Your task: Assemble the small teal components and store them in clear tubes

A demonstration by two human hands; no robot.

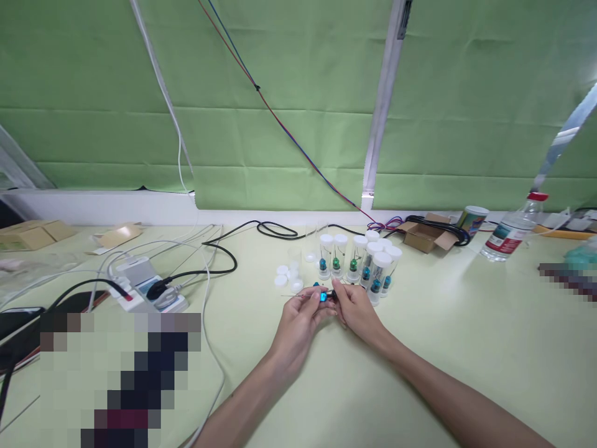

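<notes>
Just in front of a group of clear tubes, my two hands meet over the table. My left hand (302, 318) is closed on a small bright blue piece (323, 297), pinched between thumb and fingers. A thin wire or needle sticks out to the left of those fingers. My right hand (357, 308) is closed on a small dark part (331, 294) at the right end of the blue piece; its exact kind is too small to tell. Behind the hands stand several white-capped clear tubes (353, 252), with blue or green pieces inside. Loose white caps (281, 281) lie left of them.
A power strip (172, 302) with plugs and tangled cables sits at the left. Black cable (275, 233) runs along the back. An open cardboard box (426, 236), a printed can (472, 221) and a water bottle (510, 230) stand at the back right.
</notes>
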